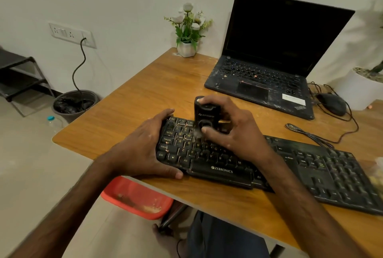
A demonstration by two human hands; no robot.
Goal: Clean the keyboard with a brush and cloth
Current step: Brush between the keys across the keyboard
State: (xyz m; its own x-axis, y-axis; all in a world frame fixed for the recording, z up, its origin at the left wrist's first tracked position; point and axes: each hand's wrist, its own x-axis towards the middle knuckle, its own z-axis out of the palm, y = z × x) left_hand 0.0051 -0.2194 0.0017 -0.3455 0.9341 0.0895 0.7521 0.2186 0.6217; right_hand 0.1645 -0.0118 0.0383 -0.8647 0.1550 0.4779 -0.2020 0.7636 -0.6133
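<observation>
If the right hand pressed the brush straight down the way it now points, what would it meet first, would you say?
Most likely the keys of the keyboard around the W and E rows. The right hand holds the brush upright, its blurred tip seemingly already at the keys.

Bare bench (pixel 145 92) lies open to the left of and behind the keyboard (pixel 269 166), up to the flower pot (pixel 186 49). To the right, the way is crowded by the laptop (pixel 263 83), mouse (pixel 331 103) and trailing cables (pixel 310 135). The near bench edge is free.
</observation>
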